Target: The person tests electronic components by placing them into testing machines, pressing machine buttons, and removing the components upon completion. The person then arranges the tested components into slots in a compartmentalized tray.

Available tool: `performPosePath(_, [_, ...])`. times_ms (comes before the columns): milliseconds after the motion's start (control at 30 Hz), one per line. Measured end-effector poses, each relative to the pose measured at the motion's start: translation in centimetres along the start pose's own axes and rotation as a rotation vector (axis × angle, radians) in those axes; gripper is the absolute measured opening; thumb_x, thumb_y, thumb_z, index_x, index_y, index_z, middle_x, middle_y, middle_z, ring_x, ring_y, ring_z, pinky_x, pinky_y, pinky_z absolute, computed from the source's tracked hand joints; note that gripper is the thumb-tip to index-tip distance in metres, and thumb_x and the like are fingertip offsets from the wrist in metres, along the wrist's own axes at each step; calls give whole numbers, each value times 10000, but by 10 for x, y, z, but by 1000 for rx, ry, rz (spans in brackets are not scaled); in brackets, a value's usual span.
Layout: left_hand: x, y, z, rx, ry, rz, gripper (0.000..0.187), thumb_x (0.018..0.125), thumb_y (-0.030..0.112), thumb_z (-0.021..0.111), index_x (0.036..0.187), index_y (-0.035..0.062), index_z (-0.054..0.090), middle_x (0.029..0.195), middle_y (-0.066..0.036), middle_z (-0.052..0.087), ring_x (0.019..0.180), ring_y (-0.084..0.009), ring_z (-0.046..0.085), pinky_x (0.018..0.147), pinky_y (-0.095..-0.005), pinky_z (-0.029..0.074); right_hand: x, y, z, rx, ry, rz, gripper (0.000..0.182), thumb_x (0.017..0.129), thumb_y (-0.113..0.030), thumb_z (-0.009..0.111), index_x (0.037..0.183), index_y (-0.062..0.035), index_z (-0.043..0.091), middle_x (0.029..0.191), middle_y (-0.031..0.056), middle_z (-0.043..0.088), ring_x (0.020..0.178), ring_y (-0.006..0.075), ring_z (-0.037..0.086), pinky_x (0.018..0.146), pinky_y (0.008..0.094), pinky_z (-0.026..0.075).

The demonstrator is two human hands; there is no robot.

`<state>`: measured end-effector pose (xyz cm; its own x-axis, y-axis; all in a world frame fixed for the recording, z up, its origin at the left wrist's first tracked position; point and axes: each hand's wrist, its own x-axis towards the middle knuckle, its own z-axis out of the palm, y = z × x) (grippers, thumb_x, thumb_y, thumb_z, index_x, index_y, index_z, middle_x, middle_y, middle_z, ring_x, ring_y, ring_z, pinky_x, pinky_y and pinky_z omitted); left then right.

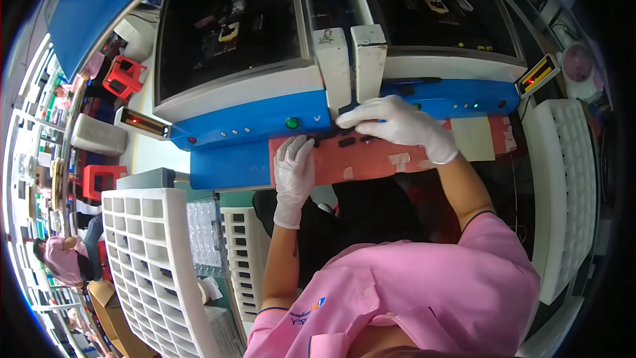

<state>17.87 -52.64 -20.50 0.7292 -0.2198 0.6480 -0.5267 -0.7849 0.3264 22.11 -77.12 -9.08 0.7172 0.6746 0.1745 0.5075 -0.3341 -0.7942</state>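
My left hand (293, 169), in a white glove, rests at the left end of a red mat (377, 166). Its fingers are curled together, with a small dark piece (315, 140) right at the fingertips. My right hand (397, 126), also gloved, reaches left across the mat's back edge. Its thumb and fingers come together near the foot of a white post (333, 69); whatever they hold is too small to make out. Between the hands, a small black part (346, 141) lies on the mat. Another dark bit (367, 138) sits under my right hand.
Two dark-windowed machine bays stand behind a blue panel (252, 126) with a green button (291, 122). Sensor bars (142, 123) flank it. White compartment trays (142, 225) stand at left, another tray (563, 192) at right. A person (66, 255) sits far left near red stools (124, 76).
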Motion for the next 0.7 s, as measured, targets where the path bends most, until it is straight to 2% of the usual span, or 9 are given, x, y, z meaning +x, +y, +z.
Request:
performPosePath(33, [1,7,6,26,-45,8,323,711,-11,608,1023,72,602,1049,-98,594,1005,-300,538,858,-402,431,-13,-1,-13,-11,-5,10,265,821,-16,572,1079,-23,632,1026,125,655,947,242,631,837,298,489])
performPosePath(100, [1,9,14,28,-45,-1,316,714,-18,604,1017,73,603,1042,-95,597,996,-301,541,853,-400,436,-36,-1,-42,178,98,102,242,819,-24,582,1053,11,632,995,118,664,925,216,635,829,302,487])
performPosePath(233, [5,-2,21,65,-80,32,295,715,-29,599,993,70,604,1021,-87,605,971,-294,548,825,-394,450,-59,8,-109,65,319,60,244,840,-51,568,1066,19,626,977,104,669,895,182,632,814,301,487])
performPosePath(367, [7,-4,22,73,-80,107,285,707,-25,612,975,73,605,989,-74,605,946,-278,556,788,-389,458,-41,30,-187,129,488,65,255,871,-105,543,1091,-2,622,968,87,673,851,143,620,780,274,478])
performPosePath(433, [8,-1,21,76,-63,137,285,706,-24,617,972,77,607,976,-71,605,937,-275,559,778,-387,460,-21,58,-218,-9,707,60,279,879,-162,549,1109,-20,617,956,73,678,818,120,606,736,245,462])
performPosePath(500, [9,7,18,55,-52,129,287,703,-40,619,958,90,616,940,-71,599,914,-265,567,745,-368,469,-2,95,-246,23,783,91,287,872,-179,563,1105,-22,620,941,68,679,805,114,601,721,240,453])
performPosePath(567, [16,21,15,49,-39,130,289,701,-48,621,951,97,621,922,-72,597,903,-261,571,728,-358,473,10,126,-264,60,857,119,296,865,-196,578,1101,-23,623,927,62,679,792,109,595,705,234,444])
performPosePath(667, [36,71,8,-206,-113,-67,305,674,-74,637,914,114,638,885,-78,584,891,-251,581,697,-320,479,19,160,-282,32,971,265,312,852,-221,599,1096,-29,627,891,54,677,736,102,576,664,235,438])
performPosePath(700, [46,88,9,-269,-126,-54,304,661,-78,643,901,110,641,884,-84,584,878,-251,588,695,-312,480,21,165,-286,34,974,258,312,852,-221,599,1096,-29,627,891,54,677,736,102,576,664,235,438])
